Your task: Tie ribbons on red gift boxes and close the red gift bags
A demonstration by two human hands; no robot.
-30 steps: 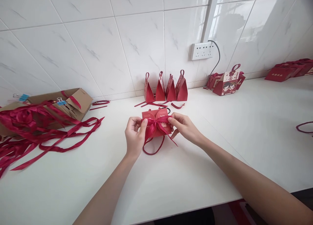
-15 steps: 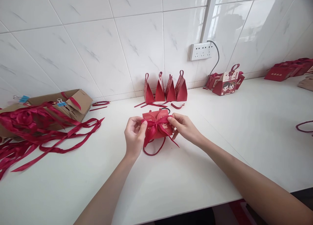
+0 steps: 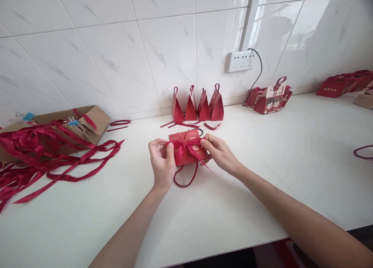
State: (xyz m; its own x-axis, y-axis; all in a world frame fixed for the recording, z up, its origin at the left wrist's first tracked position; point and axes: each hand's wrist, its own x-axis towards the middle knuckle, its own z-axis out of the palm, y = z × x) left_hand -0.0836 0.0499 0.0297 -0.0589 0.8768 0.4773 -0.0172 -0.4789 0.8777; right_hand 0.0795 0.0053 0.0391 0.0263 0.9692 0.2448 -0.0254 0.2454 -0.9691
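A small red gift box [image 3: 178,137] with gold print is between my hands, over the white table. Across its front sits a bow of dark red satin ribbon [image 3: 192,147], with tails hanging down. My left hand [image 3: 163,161] pinches the bow's left loop between thumb and fingers. On the right, my right hand [image 3: 218,153] pinches the other loop, and its lower fingers go behind the box's edge, partly hidden. A twisted red cord handle [image 3: 186,185] loops below the box toward me. Part of a black loop [image 3: 200,131] shows behind the box.
Several red triangular boxes [image 3: 190,108] stand against the tiled wall, with ribbon strips in front. At left, a cardboard box [image 3: 100,118] overflows with red ribbons [image 3: 87,178]. More boxes [image 3: 272,101] stand below a power socket [image 3: 240,61]. Another person's hand [image 3: 364,100] shows at far right.
The bow's loops are drawn slightly wider apart, my left hand having shifted a little outward. The box has tilted slightly, and the cord handle has swung a little to the right.
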